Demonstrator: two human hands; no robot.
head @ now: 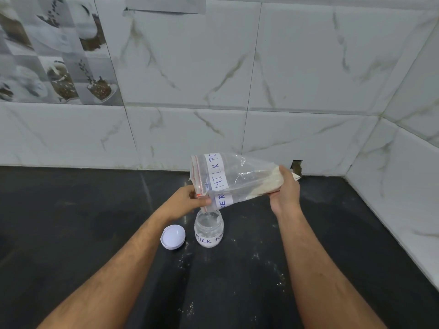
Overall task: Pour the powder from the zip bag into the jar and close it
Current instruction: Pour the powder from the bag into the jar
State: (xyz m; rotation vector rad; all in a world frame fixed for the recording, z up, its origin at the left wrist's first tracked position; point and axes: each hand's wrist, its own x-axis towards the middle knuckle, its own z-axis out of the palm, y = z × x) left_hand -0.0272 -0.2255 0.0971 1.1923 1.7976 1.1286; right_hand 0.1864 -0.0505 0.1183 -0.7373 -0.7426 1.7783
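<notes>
A clear zip bag (240, 176) labelled "MILK POWDER" is held tilted over a small clear jar (209, 230) with the same label. My left hand (190, 198) pinches the bag's red-striped zip end just above the jar's open mouth. My right hand (283, 188) grips the raised bottom end, where pale powder is gathered. A little white powder lies in the jar's base. The white lid (173, 236) rests on the black counter just left of the jar, inner side up.
The black counter (95, 222) bears scattered powder specks in front of the jar. White marble-look tiled walls (297, 129) meet in a corner at the back right, with a small chipped gap behind my right hand.
</notes>
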